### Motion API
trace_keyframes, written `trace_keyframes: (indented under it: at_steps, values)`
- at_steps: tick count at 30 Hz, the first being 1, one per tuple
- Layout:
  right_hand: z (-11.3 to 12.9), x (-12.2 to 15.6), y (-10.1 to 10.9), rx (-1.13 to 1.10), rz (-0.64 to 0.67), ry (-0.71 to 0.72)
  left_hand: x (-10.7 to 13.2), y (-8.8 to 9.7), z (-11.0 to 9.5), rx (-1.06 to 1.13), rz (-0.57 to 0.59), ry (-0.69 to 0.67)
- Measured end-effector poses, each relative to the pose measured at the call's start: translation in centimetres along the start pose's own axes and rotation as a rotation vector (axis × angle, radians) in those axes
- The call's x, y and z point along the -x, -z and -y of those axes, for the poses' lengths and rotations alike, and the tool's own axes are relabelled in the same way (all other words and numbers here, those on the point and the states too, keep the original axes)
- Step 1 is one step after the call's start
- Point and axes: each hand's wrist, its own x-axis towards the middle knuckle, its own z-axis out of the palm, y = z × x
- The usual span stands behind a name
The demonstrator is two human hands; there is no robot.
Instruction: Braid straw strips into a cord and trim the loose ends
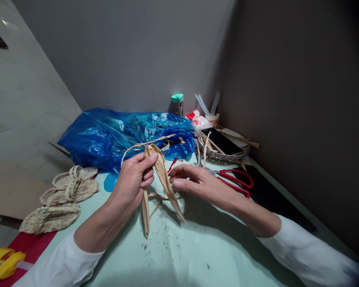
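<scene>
My left hand (139, 175) pinches a dried husk strip (162, 171) between thumb and fingers. The strip is folded over at the top, and its two ends hang toward the table. A thin braided cord (134, 146) arcs from behind my left hand toward the right; I cannot tell if the hand grips it. My right hand (194, 181) is just right of the strip, thumb and fingers slightly apart, with nothing visible between them. Whether its fingertips touch the strip is unclear. Thin twisted husk pieces (157, 196) show below the hands. Red-handled scissors (236, 175) lie behind my right wrist.
A blue plastic bag (107, 131) spreads along the wall. Several woven straw slippers (68, 187) sit left, near a yellow glue gun (2, 261). At back right are a phone (221, 140) on a woven tray (230, 156), a cup (213, 119) and a green-capped jar (177, 99).
</scene>
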Motion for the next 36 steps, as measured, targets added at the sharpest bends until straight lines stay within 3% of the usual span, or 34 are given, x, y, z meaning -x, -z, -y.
trace_keyframes:
  at_steps: [5, 10, 21, 27, 36]
  values:
    - [-1.7, -0.4, -1.4, -0.148, -0.144, 0.032, 0.6, -0.8, 1.3, -0.073, 0.18, 0.08]
    - [-2.4, -0.5, -1.8, -0.233, -0.233, 0.032, 1.1, -1.2, 1.7, -0.142, 0.287, 0.051]
    - [-2.9, -0.1, -1.9, -0.11, -0.254, 0.045, 0.9, -1.1, 1.5, -0.404, 0.231, -0.018]
    - [-2.6, 0.0, -1.9, -0.06, -0.262, 0.038, 0.7, -1.1, 1.8, -0.37, 0.235, -0.005]
    - [-1.9, 0.0, -2.1, -0.294, -0.229, -0.011, 0.7, -0.6, 1.7, -0.102, 0.486, 0.161]
